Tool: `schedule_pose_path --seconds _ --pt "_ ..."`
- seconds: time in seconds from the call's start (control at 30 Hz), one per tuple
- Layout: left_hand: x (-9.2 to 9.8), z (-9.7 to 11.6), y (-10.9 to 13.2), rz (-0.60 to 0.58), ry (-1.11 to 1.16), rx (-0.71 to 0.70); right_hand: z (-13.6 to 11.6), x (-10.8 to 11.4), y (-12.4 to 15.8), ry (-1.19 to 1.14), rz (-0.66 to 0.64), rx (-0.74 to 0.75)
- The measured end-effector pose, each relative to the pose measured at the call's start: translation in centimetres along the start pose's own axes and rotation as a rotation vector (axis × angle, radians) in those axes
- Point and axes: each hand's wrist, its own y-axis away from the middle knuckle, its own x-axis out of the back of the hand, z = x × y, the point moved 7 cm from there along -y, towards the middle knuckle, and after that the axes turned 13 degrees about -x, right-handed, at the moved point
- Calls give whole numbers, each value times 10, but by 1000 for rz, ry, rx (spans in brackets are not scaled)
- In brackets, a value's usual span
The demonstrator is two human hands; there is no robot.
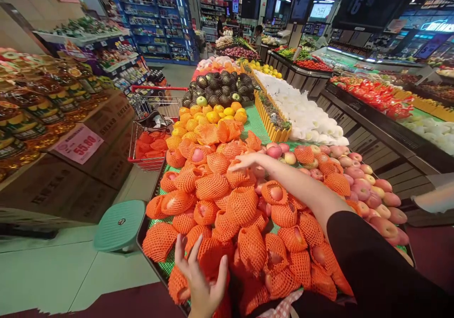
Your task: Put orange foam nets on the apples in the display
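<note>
A large heap of apples in orange foam nets (243,204) covers the near part of the display stand. My left hand (204,278) is over the heap's near edge, its fingers spread, with nothing held. Farther up the heap, my right hand (250,161) reaches in from the right, its fingers curved over a netted apple (238,177). The underside of that grip is hidden. Bare pinkish apples (365,188) lie on the right side of the stand, and a few more bare apples (278,152) sit just beyond my right hand.
Oranges (213,116) and dark-netted fruit (220,87) lie behind the apples. A yellow fence divider (271,119) borders white-wrapped fruit (298,110). At left stand a green stool (120,225), a shopping cart (156,100) and boxes (64,181) under oil bottles (46,95).
</note>
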Motion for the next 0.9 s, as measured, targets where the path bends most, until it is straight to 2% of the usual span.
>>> schedule_pose_path --seconds 0.07,0.1,0.17,0.23,0.33,0.43,0.5,0.57,0.63,0.7,0.77,0.83,0.9 --pt "3 -6 -2 12 -16 10 -2 12 -23 113 -38 -88" --pt "4 -8 -3 14 -22 20 -2 23 -35 164 -8 -125" --pt "2 -13 -4 3 -27 53 2 47 -53 249 121 -165" --pt "-3 -16 -6 -23 -16 83 10 61 -62 332 214 -162" --pt "-10 -13 -9 -43 -4 71 20 62 -61 435 212 -97" --pt "-11 -4 -13 -34 -6 4 14 70 -42 493 253 3" --pt "-10 0 -16 -38 5 -34 0 81 -14 509 301 115" --pt "-11 4 -19 -65 51 -70 -16 85 30 522 296 282" --pt "-19 8 -17 -142 169 -106 -25 76 90 540 214 478" --pt "-36 12 -7 -270 360 -84 -21 58 157 533 122 592" --pt "-55 11 13 -349 532 39 -10 30 228 389 -58 760" --pt "-68 7 36 -323 623 221 7 7 285 232 -184 838" --pt "-75 7 54 -276 673 363 25 -6 327 127 -122 875"
